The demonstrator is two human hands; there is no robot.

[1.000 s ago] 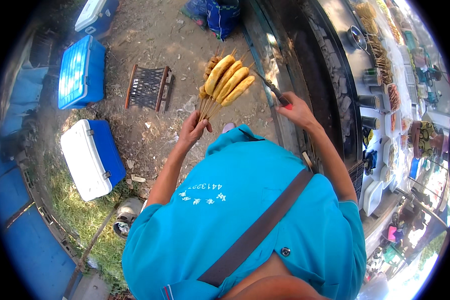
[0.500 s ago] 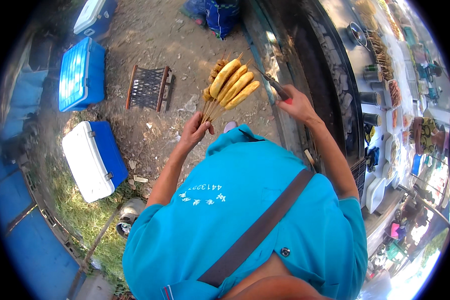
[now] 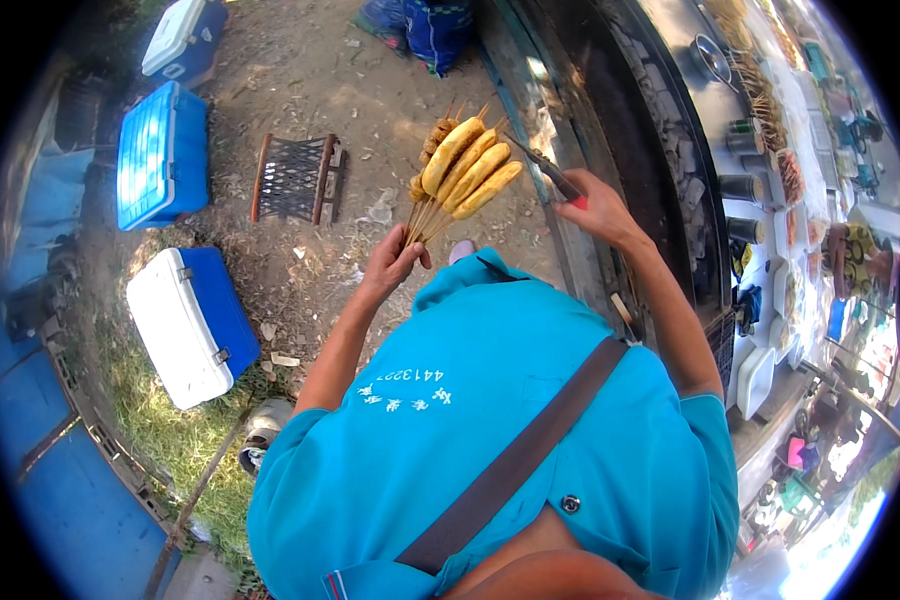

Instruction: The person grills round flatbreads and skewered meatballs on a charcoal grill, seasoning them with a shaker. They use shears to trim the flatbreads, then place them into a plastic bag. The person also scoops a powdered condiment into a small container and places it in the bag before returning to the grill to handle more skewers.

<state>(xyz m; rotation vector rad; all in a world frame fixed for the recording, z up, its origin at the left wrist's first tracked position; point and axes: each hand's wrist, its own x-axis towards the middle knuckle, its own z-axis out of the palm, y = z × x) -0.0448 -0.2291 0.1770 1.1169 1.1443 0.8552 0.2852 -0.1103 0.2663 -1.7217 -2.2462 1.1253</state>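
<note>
My left hand is closed around a bundle of thin wooden sticks bearing several long golden-yellow food pieces, with browner, lumpier pieces behind them. My right hand grips a long, dark, narrow metal tool with a red handle; whether it is a knife or tongs I cannot make out. Its tip is close to the skewers' upper right. Beside my right arm runs a long black grill trough with pale grey lumps along it.
A counter at the right holds a metal bowl, skewer trays, cups and white containers. Coolers stand at the left, a low folding stool on the dirt, blue bags at the top.
The skewer bundle in my left hand has shifted slightly to the right and down. My right hand with the tool has moved slightly up from where it was a second ago.
</note>
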